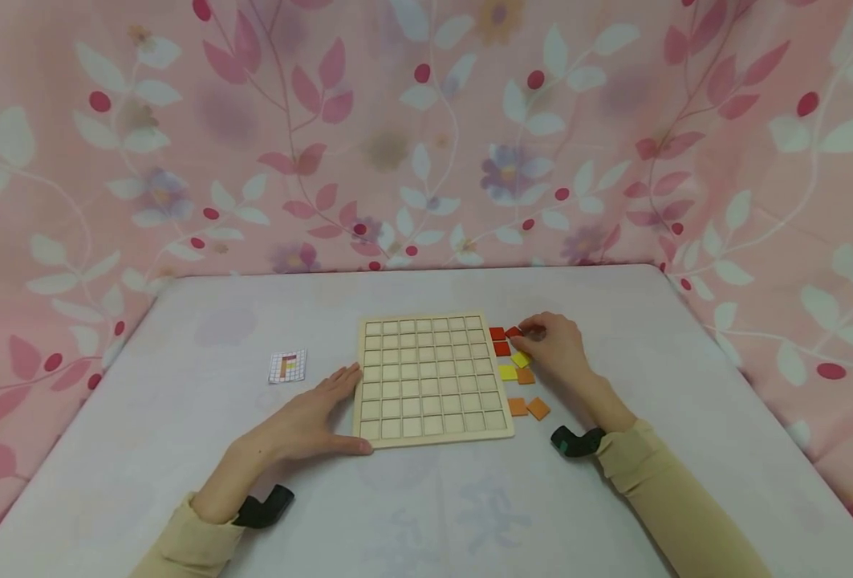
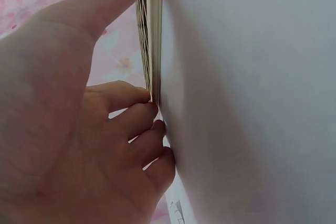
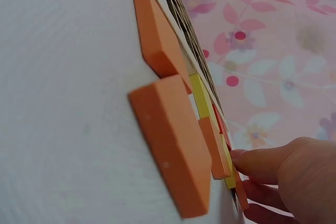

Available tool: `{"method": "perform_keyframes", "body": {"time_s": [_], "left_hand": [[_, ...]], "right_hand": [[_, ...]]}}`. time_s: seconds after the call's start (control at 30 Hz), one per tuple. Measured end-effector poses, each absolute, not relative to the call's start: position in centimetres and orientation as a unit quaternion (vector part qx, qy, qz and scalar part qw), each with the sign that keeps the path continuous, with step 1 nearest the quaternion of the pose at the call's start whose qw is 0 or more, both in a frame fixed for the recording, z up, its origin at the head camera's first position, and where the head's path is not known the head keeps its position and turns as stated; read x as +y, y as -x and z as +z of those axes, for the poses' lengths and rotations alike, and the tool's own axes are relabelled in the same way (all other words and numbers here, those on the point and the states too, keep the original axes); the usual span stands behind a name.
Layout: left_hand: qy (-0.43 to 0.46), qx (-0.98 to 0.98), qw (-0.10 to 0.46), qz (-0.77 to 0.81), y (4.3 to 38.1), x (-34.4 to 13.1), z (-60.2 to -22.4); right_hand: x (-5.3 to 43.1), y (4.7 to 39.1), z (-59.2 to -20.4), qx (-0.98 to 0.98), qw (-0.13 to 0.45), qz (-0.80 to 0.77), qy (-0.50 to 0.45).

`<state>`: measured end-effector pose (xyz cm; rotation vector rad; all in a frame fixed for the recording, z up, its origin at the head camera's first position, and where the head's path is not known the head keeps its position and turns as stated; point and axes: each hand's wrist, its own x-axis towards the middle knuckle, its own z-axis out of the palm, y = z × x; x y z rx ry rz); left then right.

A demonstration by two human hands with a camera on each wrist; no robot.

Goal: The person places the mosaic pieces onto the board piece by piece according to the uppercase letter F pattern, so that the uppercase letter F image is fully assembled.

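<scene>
A wooden grid board with square cells lies on the table. My left hand rests at its left side, fingers along the edge and thumb at the front left corner. In the left wrist view, this hand has its fingertips right at the board's edge. To the board's right, my right hand pinches a small red tile between thumb and fingers. Beside it lie a red tile and a yellow tile. In the right wrist view, the hand partly hides the farther tiles.
Nearer along the board's right edge are a second yellow tile and several orange tiles. Another red tile touches the edge farther back. Left of the board lies a small pattern card. A flowered cloth hangs behind the table.
</scene>
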<state>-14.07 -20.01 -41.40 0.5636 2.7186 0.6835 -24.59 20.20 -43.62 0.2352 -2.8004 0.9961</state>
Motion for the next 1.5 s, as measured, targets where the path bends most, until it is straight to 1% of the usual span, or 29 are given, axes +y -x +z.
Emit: {"method": "perform_keyframes", "body": {"time_s": [0.33,0.9,1.5], "left_hand": [[-0.189,0.935,0.149,0.260,14.37,-20.04,-41.84],[-0.187,0.934,0.152,0.265,14.36,-20.24,-42.00],[-0.204,0.933,0.146,0.258,14.28,-20.62,-41.83]], "right_hand": [[20.17,24.58,-43.80,-0.934,0.107,0.331,-0.082],[19.95,24.30,-43.81,-0.935,0.120,0.324,-0.078],[19.82,24.19,-43.53,-0.930,0.117,0.345,-0.059]]}}
